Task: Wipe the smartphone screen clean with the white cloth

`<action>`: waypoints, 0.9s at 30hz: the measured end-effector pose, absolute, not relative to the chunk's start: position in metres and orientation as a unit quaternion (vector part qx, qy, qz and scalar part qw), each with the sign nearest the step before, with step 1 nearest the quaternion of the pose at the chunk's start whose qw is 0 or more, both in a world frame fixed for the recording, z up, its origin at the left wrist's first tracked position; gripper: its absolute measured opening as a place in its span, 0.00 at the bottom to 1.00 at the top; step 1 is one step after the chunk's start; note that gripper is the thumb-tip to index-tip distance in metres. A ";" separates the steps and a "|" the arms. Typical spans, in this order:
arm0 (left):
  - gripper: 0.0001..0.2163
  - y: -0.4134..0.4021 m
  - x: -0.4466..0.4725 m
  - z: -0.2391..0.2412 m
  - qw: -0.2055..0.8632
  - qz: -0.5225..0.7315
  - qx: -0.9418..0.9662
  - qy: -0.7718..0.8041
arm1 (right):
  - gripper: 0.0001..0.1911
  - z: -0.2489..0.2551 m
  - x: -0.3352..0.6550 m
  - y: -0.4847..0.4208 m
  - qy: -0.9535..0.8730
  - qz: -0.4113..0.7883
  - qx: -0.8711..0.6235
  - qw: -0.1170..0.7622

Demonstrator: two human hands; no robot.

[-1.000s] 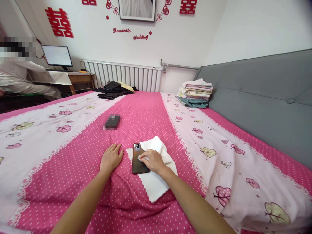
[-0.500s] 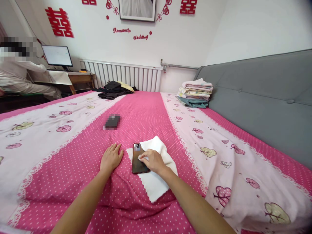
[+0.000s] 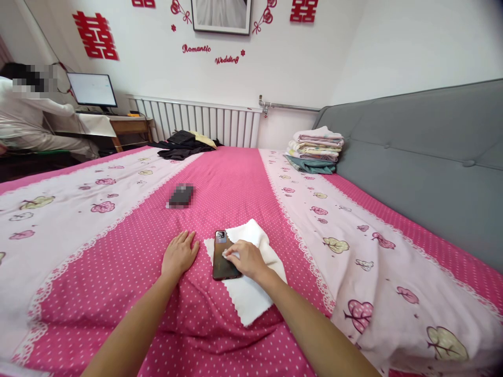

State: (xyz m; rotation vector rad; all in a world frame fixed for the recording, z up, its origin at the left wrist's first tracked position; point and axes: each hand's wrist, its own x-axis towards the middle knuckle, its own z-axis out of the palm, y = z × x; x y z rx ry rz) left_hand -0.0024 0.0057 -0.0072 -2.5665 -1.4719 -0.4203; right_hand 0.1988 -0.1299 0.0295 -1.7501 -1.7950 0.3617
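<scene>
Flat on the pink bedspread (image 3: 118, 272), left hand (image 3: 178, 256), fingers together, holding nothing, just left of the dark phone (image 3: 222, 256). Pinched in the right hand (image 3: 243, 259), a fold of white cloth (image 3: 247, 298), pressed against the phone, lying face down under those fingertips.

Folded linens (image 3: 316, 149) by headboard (image 3: 424, 157); dark clothes (image 3: 183, 145).

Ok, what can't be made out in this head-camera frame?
- Phone: its right side, hidden by the right hand.
- White cloth: what the fingers pinch, too small to tell.
- Dark item on the bedspread: blurred out.
- Left hand: palm side, flat down.
</scene>
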 end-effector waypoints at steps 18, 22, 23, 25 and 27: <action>0.24 0.006 -0.002 -0.008 0.083 -0.138 -0.855 -0.494 | 0.09 0.030 0.199 -0.130 -0.676 0.142 -0.658 0.299; 0.24 0.007 -0.002 -0.008 0.085 -0.140 -0.855 -0.493 | 0.09 0.030 0.199 -0.129 -0.675 0.141 -0.660 0.298; 0.24 0.007 -0.002 -0.008 0.085 -0.140 -0.855 -0.492 | 0.09 0.030 0.199 -0.129 -0.675 0.141 -0.660 0.299; 0.24 0.007 -0.002 -0.008 0.086 -0.140 -0.855 -0.492 | 0.09 0.030 0.198 -0.129 -0.675 0.141 -0.658 0.301; 0.24 0.007 -0.002 -0.008 0.087 -0.140 -0.854 -0.493 | 0.09 0.030 0.198 -0.130 -0.675 0.142 -0.658 0.303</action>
